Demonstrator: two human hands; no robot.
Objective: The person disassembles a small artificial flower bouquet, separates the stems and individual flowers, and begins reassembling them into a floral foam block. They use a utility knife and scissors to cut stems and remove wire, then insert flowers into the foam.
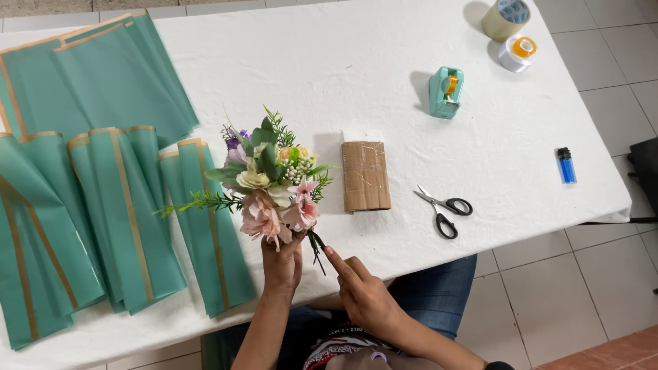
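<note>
Left hand (pixel 281 264) clamped around stems of a mixed artificial bouquet (pixel 271 181), held upright above the desk (pixel 384 62) near edge. Right hand (pixel 363 294) open, index finger touching a stem tip. Teal wrapping sheets (pixel 103 205) lie left; scissors (pixel 444 208) right.

Cloth flowers, paper sheets, plastic and metal tools

My left hand (pixel 281 264) grips a bouquet (pixel 271 181) of matt fabric petals; the wrapping sheets (pixel 103 185) look smooth, slightly glossy; the cardboard piece (pixel 365 176) is rough; the scissors (pixel 444 207) have shiny metal blades.
</note>
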